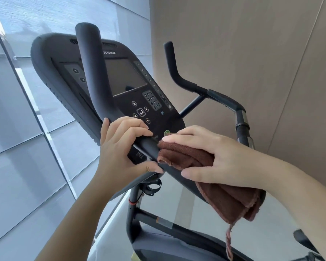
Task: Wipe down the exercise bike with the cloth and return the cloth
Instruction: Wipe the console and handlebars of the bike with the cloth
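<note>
A black exercise bike fills the view, with its console (124,80) tilted toward me and a near handlebar (94,72) curving up in front of the screen. My left hand (120,147) grips the handlebar where it bends below the console. Beside it, my right hand (215,157) holds a folded brown cloth (186,157) wrapped over the same bar, thumb underneath and fingers lying across the top. The cloth's loose end (237,202) hangs below my right wrist with a frayed thread dangling.
The bike's far handlebar (179,76) rises at the right, close to a beige wall (252,53). A large window (26,110) with a pale frame runs along the left. The bike's frame tube (177,228) and base lie below.
</note>
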The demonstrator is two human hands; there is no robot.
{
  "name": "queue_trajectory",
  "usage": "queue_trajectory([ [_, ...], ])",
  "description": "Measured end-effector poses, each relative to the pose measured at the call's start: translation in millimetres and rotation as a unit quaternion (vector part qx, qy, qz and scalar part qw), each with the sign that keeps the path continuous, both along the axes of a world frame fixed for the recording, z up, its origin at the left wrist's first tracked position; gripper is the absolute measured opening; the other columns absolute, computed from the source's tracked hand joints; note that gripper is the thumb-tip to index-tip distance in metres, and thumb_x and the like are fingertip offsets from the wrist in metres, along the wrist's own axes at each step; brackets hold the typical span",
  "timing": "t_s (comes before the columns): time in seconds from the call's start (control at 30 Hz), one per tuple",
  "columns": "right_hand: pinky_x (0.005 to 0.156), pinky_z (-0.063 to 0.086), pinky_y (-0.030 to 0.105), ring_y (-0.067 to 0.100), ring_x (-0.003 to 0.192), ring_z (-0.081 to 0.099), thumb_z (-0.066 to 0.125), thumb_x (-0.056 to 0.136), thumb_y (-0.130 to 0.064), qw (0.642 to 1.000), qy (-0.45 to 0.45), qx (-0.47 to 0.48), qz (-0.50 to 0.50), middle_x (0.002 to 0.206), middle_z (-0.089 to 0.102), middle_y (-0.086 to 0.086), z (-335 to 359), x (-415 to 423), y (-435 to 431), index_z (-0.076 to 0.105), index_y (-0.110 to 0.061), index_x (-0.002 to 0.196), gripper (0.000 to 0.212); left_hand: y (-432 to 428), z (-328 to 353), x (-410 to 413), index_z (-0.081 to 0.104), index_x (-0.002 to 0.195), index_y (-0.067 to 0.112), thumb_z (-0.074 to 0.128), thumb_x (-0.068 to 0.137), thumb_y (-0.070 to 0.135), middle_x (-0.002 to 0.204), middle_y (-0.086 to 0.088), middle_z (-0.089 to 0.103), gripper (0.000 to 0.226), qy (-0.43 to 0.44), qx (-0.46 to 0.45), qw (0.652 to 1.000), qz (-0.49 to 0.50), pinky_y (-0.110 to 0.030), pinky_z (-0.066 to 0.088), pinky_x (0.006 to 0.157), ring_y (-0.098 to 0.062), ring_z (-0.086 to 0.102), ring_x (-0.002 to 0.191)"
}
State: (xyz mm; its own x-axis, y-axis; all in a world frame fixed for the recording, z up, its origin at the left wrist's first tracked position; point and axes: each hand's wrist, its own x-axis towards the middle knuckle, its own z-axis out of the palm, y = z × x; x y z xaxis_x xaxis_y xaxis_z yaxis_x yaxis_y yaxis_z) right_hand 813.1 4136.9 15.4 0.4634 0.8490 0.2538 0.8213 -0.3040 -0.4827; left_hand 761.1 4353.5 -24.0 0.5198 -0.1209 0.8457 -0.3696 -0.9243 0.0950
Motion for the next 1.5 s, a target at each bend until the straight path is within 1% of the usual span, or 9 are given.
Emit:
queue_trajectory([
  [0.17, 0.104, 0.034, 0.022, -0.003, 0.125, 0.036, 0.060, 0.082, -0.032, 0.998, 0.015, 0.034, 0.041, 0.130, 0.036, -0.033, -5, 6, -18, 0.042, -0.058, 0.123, 0.052, -1, 2, -6, 0.061, 0.097, 0.012, 0.044, 0.063, 0.079, 0.107, 0.006, 0.051, 0.077, 0.030, -0.006, 0.999, 0.016, -0.056, 0.017, 0.105, -0.017, 0.044, 0.110],
  [0.4, 0.105, 0.031, 0.019, 0.000, 0.129, 0.034, 0.056, 0.078, -0.028, 0.994, -0.004, 0.019, 0.106, 0.132, 0.033, -0.033, -19, 28, -57, 0.041, -0.059, 0.123, 0.056, -21, 9, -15, 0.063, 0.098, 0.006, 0.060, 0.042, 0.077, 0.108, -0.003, 0.056, 0.091, 0.059, 0.042, 0.992, 0.099, -0.046, 0.037, 0.094, -0.024, 0.048, 0.107],
  [0.6, 0.105, 0.030, 0.018, 0.007, 0.128, 0.037, 0.057, 0.080, -0.030, 0.986, -0.040, 0.032, 0.161, 0.132, 0.034, -0.029, -31, 51, -85, 0.042, -0.056, 0.124, 0.054, -52, 7, -30, 0.058, 0.108, 0.017, 0.049, 0.048, 0.086, 0.114, 0.008, 0.055, 0.091, 0.150, 0.079, 0.978, 0.122, -0.053, 0.024, 0.105, -0.008, 0.043, 0.115],
  [0.8, 0.104, 0.029, 0.013, 0.001, 0.124, 0.043, 0.062, 0.082, -0.020, 0.969, -0.015, 0.137, 0.203, 0.129, 0.047, -0.011, -15, 76, -59, 0.048, -0.038, 0.128, 0.051, -66, 12, -34, 0.058, 0.107, 0.012, 0.051, 0.048, 0.083, 0.112, 0.003, 0.057, 0.092, 0.177, 0.018, 0.978, 0.105, -0.057, 0.031, 0.100, -0.015, 0.046, 0.117],
  [0.9, 0.107, 0.025, 0.013, -0.006, 0.123, 0.039, 0.061, 0.087, -0.022, 0.964, 0.015, 0.037, 0.264, 0.128, 0.044, -0.013, -8, 77, -31, 0.041, -0.045, 0.131, 0.054, -68, 13, -34, 0.057, 0.107, 0.010, 0.052, 0.049, 0.082, 0.111, 0.002, 0.055, 0.093, 0.180, 0.003, 0.979, 0.098, -0.047, 0.033, 0.101, -0.012, 0.043, 0.115],
  [0.97, 0.106, 0.028, 0.018, -0.008, 0.120, 0.039, 0.060, 0.086, -0.036, 0.956, 0.056, -0.017, 0.288, 0.126, 0.046, -0.017, -10, 77, -21, 0.037, -0.055, 0.129, 0.052, -70, 13, -33, 0.055, 0.107, 0.010, 0.054, 0.048, 0.080, 0.112, 0.002, 0.054, 0.092, 0.183, -0.015, 0.978, 0.094, -0.041, 0.033, 0.101, -0.011, 0.042, 0.116],
  [1.07, 0.103, 0.030, 0.018, -0.009, 0.117, 0.041, 0.057, 0.084, -0.047, 0.957, 0.054, -0.002, 0.285, 0.124, 0.048, -0.018, -11, 79, -21, 0.040, -0.059, 0.123, 0.044, -72, 12, -33, 0.055, 0.108, 0.012, 0.057, 0.047, 0.079, 0.113, 0.006, 0.052, 0.091, 0.190, -0.042, 0.977, 0.093, -0.040, 0.032, 0.102, -0.012, 0.042, 0.117],
  [1.2, 0.099, 0.029, 0.007, -0.007, 0.112, 0.046, 0.055, 0.089, -0.037, 0.952, 0.027, 0.004, 0.306, 0.116, 0.049, -0.019, -16, 87, -37, 0.046, -0.054, 0.122, 0.038, -74, 13, -34, 0.052, 0.109, 0.017, 0.060, 0.046, 0.077, 0.114, 0.009, 0.050, 0.087, 0.202, -0.065, 0.973, 0.092, -0.041, 0.030, 0.105, -0.013, 0.039, 0.121],
  [1.5, 0.099, 0.038, 0.021, 0.007, 0.113, 0.051, 0.060, 0.082, -0.027, 0.940, -0.068, 0.033, 0.332, 0.115, 0.052, -0.010, -12, 104, -61, 0.051, -0.044, 0.123, 0.045, -74, 9, -32, 0.052, 0.108, 0.017, 0.060, 0.044, 0.077, 0.113, 0.009, 0.051, 0.087, 0.195, -0.078, 0.973, 0.092, -0.033, 0.030, 0.105, -0.009, 0.038, 0.121],
])
